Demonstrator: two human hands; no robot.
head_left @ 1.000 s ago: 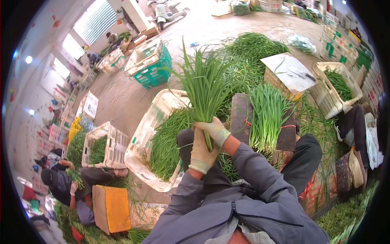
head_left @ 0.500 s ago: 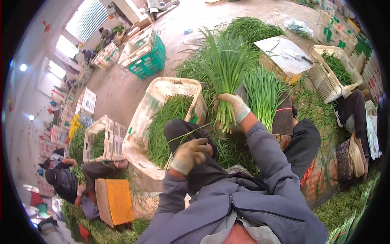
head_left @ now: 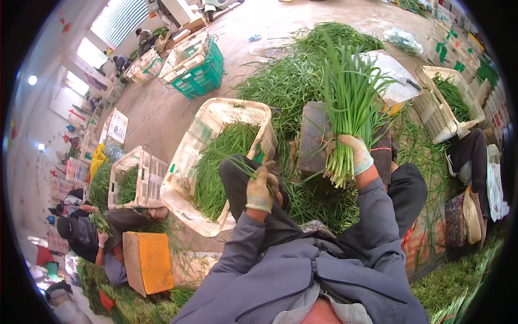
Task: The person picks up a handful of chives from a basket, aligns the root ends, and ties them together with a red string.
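Observation:
My right hand [head_left: 356,154], in a pale work glove, is closed round the white stem ends of a thick bunch of garlic chives [head_left: 348,97]. The bunch stands with its green leaves pointing away from me, over a dark block [head_left: 312,129] between my knees. Whether other chives lie under it on the block, I cannot tell. My left hand [head_left: 260,190], gloved too, is closed above my left knee, with a few thin green blades [head_left: 240,163] sticking out of its fingers. Loose chives lie in a white crate [head_left: 171,186] beside that knee.
A heap of chives [head_left: 286,81] spreads on the floor ahead. A knife [head_left: 407,82] rests on a white board [head_left: 396,86] at the right, near another crate [head_left: 440,116]. At the left stand a green crate [head_left: 199,78] and an orange box [head_left: 156,262] near a seated co-worker [head_left: 81,232].
My right hand has carried its bunch to the right, over the block where other chives lay. My left hand has moved right and slightly up, and its fingers have closed.

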